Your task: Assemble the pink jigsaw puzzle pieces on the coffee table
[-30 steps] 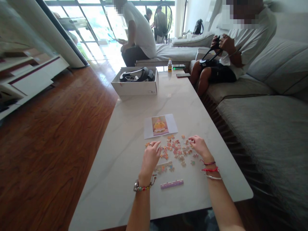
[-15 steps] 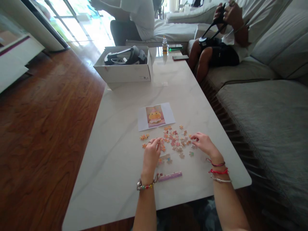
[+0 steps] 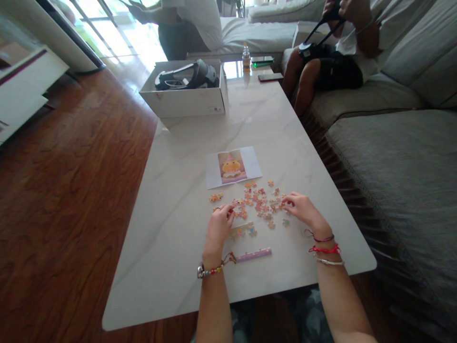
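Several small pastel puzzle pieces lie scattered on the white marble table. My left hand rests at the left edge of the pile, fingers curled in a pinch over a piece I cannot make out. My right hand reaches into the right side of the pile, fingers bent, tips touching pieces. A joined purple strip of pieces lies near my wrists. A printed picture sheet of a yellow figure sits beyond the pile.
A white box with a black headset stands at the far end, beside a small bottle and a phone. Two people sit on the grey sofa at the back and right. Wooden floor lies to the left.
The view has tilted down and closer to the table. My left hand has drawn slightly back towards the left edge of the pile; my right hand stays in the pieces.
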Available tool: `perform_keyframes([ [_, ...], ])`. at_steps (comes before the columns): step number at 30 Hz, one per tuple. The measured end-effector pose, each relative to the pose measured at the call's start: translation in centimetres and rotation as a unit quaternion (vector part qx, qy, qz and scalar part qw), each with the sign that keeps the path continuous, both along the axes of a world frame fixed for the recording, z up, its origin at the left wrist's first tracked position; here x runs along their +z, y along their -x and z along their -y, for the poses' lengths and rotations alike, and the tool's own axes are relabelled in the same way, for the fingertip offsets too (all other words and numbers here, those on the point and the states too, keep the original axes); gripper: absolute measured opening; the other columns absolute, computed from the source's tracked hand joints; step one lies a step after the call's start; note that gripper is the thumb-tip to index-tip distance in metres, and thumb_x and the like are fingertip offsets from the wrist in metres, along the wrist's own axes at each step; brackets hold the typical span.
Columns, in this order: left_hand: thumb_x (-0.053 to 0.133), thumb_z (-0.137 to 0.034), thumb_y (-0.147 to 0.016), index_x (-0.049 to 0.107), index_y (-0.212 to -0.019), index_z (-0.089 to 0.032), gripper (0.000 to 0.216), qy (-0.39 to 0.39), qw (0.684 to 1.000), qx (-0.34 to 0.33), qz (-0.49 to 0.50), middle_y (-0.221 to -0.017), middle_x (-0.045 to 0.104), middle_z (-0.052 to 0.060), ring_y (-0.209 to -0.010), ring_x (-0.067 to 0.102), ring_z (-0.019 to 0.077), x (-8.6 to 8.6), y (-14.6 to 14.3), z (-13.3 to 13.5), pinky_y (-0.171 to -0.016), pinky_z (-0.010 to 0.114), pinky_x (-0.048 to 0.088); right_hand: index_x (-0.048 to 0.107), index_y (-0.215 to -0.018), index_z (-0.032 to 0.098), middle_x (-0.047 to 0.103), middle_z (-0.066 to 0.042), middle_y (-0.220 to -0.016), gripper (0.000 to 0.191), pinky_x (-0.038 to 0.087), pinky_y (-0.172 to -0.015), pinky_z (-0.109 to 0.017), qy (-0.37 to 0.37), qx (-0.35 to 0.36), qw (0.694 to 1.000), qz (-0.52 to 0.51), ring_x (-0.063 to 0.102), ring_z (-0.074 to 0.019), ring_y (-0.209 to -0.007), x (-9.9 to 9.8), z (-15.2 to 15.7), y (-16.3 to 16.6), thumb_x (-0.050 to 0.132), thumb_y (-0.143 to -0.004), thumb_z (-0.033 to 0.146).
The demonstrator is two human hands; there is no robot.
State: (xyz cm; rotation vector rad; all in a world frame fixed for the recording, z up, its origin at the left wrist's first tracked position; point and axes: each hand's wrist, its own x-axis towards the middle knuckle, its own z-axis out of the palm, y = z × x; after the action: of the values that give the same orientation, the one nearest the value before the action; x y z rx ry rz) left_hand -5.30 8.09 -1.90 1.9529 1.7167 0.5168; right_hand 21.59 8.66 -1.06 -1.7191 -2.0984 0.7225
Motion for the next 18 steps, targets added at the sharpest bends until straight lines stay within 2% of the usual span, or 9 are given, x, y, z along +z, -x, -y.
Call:
perform_keyframes([
  [2,0.048,-0.018,-0.078,0.06,-0.085,-0.019,0.015,0.004,1.0,-0.006,0.001,-0.08,0.062,0.003,-0.071,0.057,0.0127,-0.2,0.2,0.1,-0.069,0.025,0.045,0.063,-0.077,0.018,0.057,-0.002,-0.077,0.007,0.042,-0.067,-0.025,-0.008,-0.011,1.0,0.013,0.054,-0.0121,-0.065,0.1,0.0,0.0,0.058,-0.073,0.02],
  [6,0.048,-0.021,-0.079,0.059,-0.08,-0.019,0.012,0.013,1.0,-0.02,0.006,-0.079,0.062,0.003,-0.07,0.057,0.0123,-0.4,0.6,0.4,-0.068,0.025,0.045,0.062,-0.084,0.02,0.057,-0.002,-0.084,0.013,0.042,-0.071,-0.025,0.005,0.077,0.997,0.005,0.055,-0.0131,-0.074,-0.3,0.3,2.5,0.06,-0.071,0.017],
  [8,0.047,-0.022,-0.079,0.059,-0.081,-0.018,0.012,0.017,1.0,-0.017,0.011,-0.08,0.062,0.003,-0.07,0.057,0.012,-0.3,0.8,0.7,-0.068,0.025,0.045,0.062,-0.084,0.02,0.057,-0.003,-0.086,0.016,0.041,-0.074,-0.025,0.008,0.1,0.995,0.024,0.054,-0.0142,-0.079,-0.7,0.5,3.9,0.06,-0.07,0.013],
  [14,0.052,-0.018,-0.075,0.058,-0.077,-0.018,0.006,0.042,0.999,-0.03,0.0,-0.079,0.061,0.002,-0.066,0.055,0.0108,0.2,0.9,1.9,-0.063,0.023,0.043,0.058,-0.079,0.018,0.056,-0.004,-0.082,0.006,0.041,-0.074,-0.028,-0.002,0.116,0.991,0.071,0.053,-0.0159,-0.079,-1.2,0.9,4.3,0.058,-0.073,0.015],
  [18,0.053,-0.018,-0.074,0.057,-0.079,-0.018,0.006,0.038,0.999,-0.02,-0.009,-0.081,0.06,0.002,-0.064,0.054,0.0097,0.1,0.7,2.9,-0.062,0.022,0.042,0.058,-0.08,0.017,0.056,-0.005,-0.082,0.005,0.041,-0.074,-0.029,-0.032,0.112,0.992,0.044,0.053,-0.0168,-0.081,-0.4,1.5,4.6,0.055,-0.077,0.018],
])
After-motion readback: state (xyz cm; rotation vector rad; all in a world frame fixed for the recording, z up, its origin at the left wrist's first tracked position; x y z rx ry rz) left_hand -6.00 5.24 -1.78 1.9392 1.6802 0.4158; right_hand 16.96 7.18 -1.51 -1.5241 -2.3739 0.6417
